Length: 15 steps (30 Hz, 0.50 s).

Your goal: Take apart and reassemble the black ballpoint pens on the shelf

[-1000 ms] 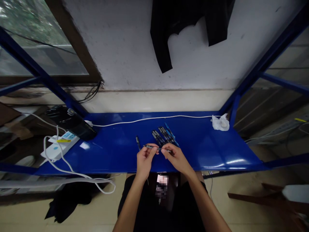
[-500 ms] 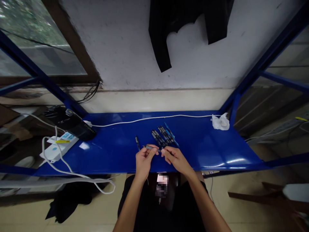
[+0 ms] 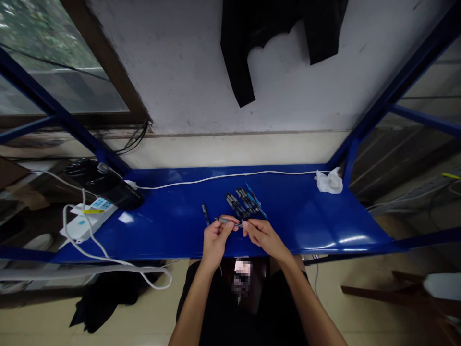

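Note:
Between my two hands lies a slim grey pen (image 3: 225,220), held almost level just above the front of the blue table. My left hand (image 3: 216,236) is closed around its grey barrel, with the dark tip pointing left. At the pen's other end, the fingertips of my right hand (image 3: 260,233) pinch the thinner part. One dark pen (image 3: 205,214) lies alone on the table, left of my hands. Several dark pens (image 3: 236,205) lie side by side beyond my fingers, with a bright blue pen (image 3: 256,199) at their right edge.
A white cable (image 3: 201,181) runs along the back of the blue table (image 3: 295,216). Crumpled white tissue (image 3: 329,181) sits at the back right. On the left are a white power strip (image 3: 88,223) and a black bag (image 3: 108,185). A phone (image 3: 241,278) rests near my lap.
Both hands have shifted very slightly to the right, and slightly more of the pen's thin end shows between them. The pens on the table stay where they were.

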Available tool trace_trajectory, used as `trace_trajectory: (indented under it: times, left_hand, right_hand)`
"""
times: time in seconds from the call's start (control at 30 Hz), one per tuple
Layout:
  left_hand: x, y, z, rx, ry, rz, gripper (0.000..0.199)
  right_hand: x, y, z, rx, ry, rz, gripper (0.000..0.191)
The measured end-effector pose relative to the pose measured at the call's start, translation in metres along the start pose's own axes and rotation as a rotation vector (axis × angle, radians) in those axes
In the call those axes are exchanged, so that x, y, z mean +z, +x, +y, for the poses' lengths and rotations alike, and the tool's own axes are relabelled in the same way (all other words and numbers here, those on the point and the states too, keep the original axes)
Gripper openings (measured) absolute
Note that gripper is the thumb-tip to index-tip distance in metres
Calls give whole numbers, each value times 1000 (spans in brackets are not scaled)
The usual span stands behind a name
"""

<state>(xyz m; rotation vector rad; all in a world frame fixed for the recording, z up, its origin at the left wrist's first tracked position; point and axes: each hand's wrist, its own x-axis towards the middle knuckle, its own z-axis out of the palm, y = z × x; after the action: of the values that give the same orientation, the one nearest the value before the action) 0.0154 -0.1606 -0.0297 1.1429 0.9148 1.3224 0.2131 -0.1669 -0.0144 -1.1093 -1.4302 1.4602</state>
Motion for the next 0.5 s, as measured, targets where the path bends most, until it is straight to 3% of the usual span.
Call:
trace_trajectory:
  times: [0.23,0.43,0.5]
  left_hand:
    - [-2,0,1,19,1,-40,18]
    - [-2,-3,4,19,-11,-163,20]
    - [-1,-3,3,7,-37,-125,19]
  right_hand:
    - [0,1,0,-16,7,-5,54]
    - [-2,1,2,3,26,42,59]
    - [-1,1,3,-41,55,60,54]
